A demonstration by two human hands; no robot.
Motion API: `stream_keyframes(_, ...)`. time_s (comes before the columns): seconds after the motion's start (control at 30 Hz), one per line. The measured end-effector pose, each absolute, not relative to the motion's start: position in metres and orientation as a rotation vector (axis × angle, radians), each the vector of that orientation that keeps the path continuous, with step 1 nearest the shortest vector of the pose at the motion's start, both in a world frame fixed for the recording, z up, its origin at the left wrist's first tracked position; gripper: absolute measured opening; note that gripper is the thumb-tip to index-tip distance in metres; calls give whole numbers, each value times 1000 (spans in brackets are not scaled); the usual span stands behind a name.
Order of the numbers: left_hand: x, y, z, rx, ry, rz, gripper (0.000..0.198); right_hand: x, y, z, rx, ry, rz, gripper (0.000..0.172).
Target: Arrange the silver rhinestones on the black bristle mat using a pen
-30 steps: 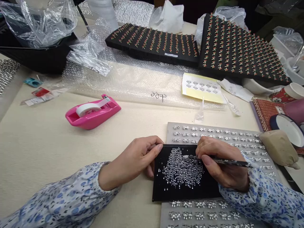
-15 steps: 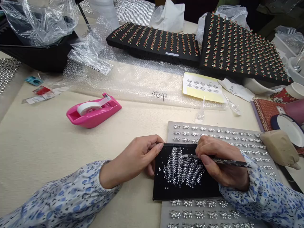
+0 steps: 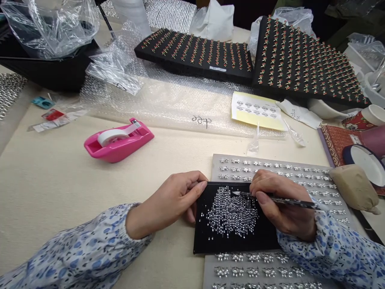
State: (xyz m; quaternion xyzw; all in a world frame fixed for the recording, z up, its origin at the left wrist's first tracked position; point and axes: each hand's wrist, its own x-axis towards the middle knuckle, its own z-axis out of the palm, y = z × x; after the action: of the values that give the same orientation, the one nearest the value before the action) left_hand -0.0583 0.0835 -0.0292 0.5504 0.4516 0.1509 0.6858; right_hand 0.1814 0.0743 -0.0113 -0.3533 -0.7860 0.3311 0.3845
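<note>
The right hand's fingers [image 3: 261,188] close in a pen grip around a slim black pointed tool [image 3: 276,200], its bright tip just over the upper edge of a heap of tiny clear rhinestones [image 3: 231,212]. The stones are spread across a small black tray [image 3: 240,245], which sits toward the bench's near right edge. The left hand [image 3: 171,200] pinches the tray's left edge, steadying it. A light, shallow stroke seems best here, since pressing hard could scatter the loose stones.

The tray overlaps a grey sheet [image 3: 217,161] set with rows of star-shaped silver clusters [image 3: 246,163]. A lump of beige putty [image 3: 355,188] lies on the sheet's right edge, and a pink tape dispenser [image 3: 117,142] stands toward the bench's middle. Farther off, bubble wrap [image 3: 168,108] bears a handwritten marker figure, upside down and unclear. A yellow-backed label sheet [image 3: 255,111] beside it carries print too small to read. No brand is legible. Two black boards [image 3: 192,56] [image 3: 303,60] hold rows of red-and-gold pins along the far edge.
</note>
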Motion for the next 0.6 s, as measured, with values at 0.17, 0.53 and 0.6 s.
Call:
stream_keyframes(0.17, -57, 84, -28, 1249, 1017, 325, 23, 181, 75, -10, -910, -1988, 808, 17)
stream_keyframes(0.53, -57, 85, -30, 1244, 1008, 334, 23, 183, 73, -10, -885, -2015, 862, 15)
stream_keyframes(0.6, -56, 85, -30, 1240, 1005, 334, 23, 183, 72, -11, -882, -2024, 869, 16)
